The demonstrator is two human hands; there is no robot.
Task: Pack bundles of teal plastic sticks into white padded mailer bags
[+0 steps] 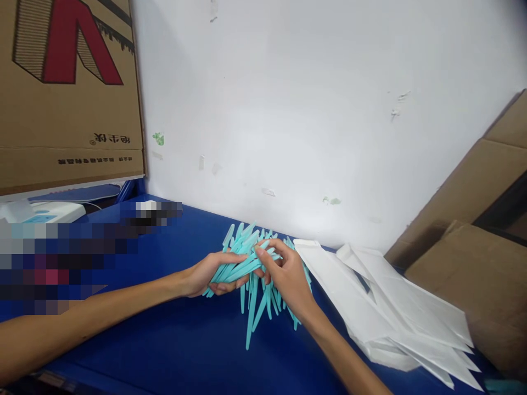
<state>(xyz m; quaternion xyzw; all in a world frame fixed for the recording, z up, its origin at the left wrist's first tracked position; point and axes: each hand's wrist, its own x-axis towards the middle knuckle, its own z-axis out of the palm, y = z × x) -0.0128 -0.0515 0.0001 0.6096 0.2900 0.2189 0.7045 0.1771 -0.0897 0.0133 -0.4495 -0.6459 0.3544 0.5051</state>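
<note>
A bundle of flat turquoise sticks (236, 267), narrow with rounded ends, lies across my left hand (206, 273). Its thumb presses on top and its fingers curl underneath. At the right end of the bundle, my right hand (286, 271) is closed, with thumb and forefinger pinching stick ends. How many it pinches is hidden. Beneath and behind both hands, a loose pile of the same sticks (250, 318) spreads on the blue table (173, 340), pointing in different directions.
Several white paper sleeves (370, 296) overlap to the right of the pile. Cardboard boxes (465, 274) stand at the far right, and a large printed carton (82, 109) at upper left. A white device (57, 212) sits at left. Behind the table rises a white wall (267, 109).
</note>
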